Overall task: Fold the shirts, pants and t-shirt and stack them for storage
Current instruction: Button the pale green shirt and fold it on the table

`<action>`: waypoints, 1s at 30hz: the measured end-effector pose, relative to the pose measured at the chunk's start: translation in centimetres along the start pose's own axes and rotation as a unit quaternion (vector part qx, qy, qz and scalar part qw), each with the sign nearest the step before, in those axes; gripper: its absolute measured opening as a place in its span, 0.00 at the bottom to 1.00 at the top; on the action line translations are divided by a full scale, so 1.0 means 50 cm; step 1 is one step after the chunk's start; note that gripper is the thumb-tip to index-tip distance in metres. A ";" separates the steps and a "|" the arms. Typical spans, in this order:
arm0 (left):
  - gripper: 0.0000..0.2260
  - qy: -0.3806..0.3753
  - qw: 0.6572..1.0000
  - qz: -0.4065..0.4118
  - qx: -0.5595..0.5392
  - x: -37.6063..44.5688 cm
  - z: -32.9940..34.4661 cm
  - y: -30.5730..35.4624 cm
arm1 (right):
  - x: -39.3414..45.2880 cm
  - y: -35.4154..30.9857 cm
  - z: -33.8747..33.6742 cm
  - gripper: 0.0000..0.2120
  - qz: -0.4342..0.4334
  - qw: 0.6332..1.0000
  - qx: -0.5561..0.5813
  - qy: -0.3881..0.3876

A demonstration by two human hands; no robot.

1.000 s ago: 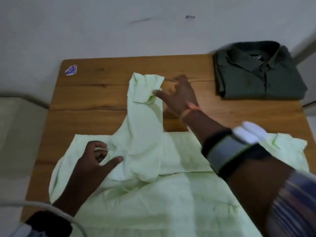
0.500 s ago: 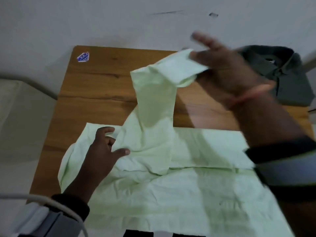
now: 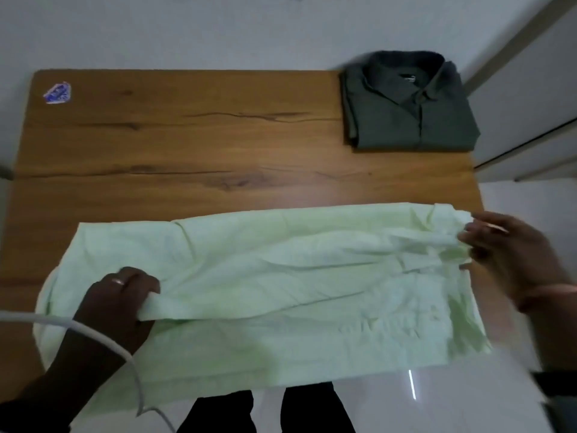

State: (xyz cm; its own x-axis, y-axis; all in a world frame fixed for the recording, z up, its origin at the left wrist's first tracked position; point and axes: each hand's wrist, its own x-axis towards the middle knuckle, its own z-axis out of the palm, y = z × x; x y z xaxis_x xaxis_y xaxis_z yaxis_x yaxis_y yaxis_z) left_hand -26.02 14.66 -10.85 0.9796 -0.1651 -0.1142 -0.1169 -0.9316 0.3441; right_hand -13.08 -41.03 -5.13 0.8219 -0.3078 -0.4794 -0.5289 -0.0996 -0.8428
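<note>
Light-green shirt gripped by left hand and right hand at its ends.

A pale green shirt lies spread across the near part of the wooden counter, stretched between the hands, its near edge hanging over the counter's front. The left hand grips a folded strip of the fabric at the shirt's left end, fingers curled over it with a ring showing, while the right hand pinches the bunched cloth at the right end. Well beyond the right hand a folded dark green shirt rests on the far right corner, a blue sticker sits far beyond the left hand, and a white cable crosses the left wrist.
</note>
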 end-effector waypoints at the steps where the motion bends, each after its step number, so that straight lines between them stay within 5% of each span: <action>1: 0.16 -0.017 0.999 -0.033 -0.005 0.001 0.002 0.002 | -0.014 0.013 0.017 0.36 -0.006 0.999 -0.030 0.012; 3: 0.17 -0.026 0.998 -0.048 -0.029 0.009 -0.008 0.001 | -0.019 0.047 0.069 0.23 -0.011 0.993 -0.112 0.046; 6: 0.18 -0.088 0.958 -0.062 -0.266 0.032 -0.027 0.001 | -0.032 0.058 0.112 0.28 -0.025 0.966 -0.250 0.054; 8: 0.25 -0.065 0.909 -0.174 -0.373 0.053 -0.032 0.014 | -0.039 0.064 0.136 0.31 -0.034 0.960 -0.274 0.046; 14: 0.12 -0.051 0.952 -0.237 -0.185 0.126 -0.006 0.109 | -0.024 0.051 0.156 0.30 0.041 0.949 -0.303 0.079; 18: 0.10 0.029 0.927 -0.258 -0.269 0.126 0.004 0.091 | -0.044 0.052 0.160 0.27 0.034 0.948 -0.307 0.079; 21: 0.16 0.074 0.916 -0.269 -0.288 0.102 -0.004 0.059 | -0.079 0.043 0.151 0.17 -0.040 0.973 -0.205 0.101; 25: 0.15 0.051 0.954 -0.224 -0.192 0.091 0.007 0.065 | -0.120 0.070 0.115 0.15 0.019 0.996 -0.051 0.069; 30: 0.22 0.037 0.972 -0.216 -0.085 0.102 0.038 0.076 | -0.104 0.135 0.121 0.18 -0.006 0.968 -0.213 0.134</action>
State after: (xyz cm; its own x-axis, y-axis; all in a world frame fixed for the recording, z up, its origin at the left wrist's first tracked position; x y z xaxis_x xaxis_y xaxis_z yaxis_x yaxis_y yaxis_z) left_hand -21.76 9.65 -11.90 0.9414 0.2588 -0.2163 0.3298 -0.8408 0.4293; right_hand -19.62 -34.39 -9.81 0.7738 -0.5329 -0.3424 -0.6065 -0.4673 -0.6433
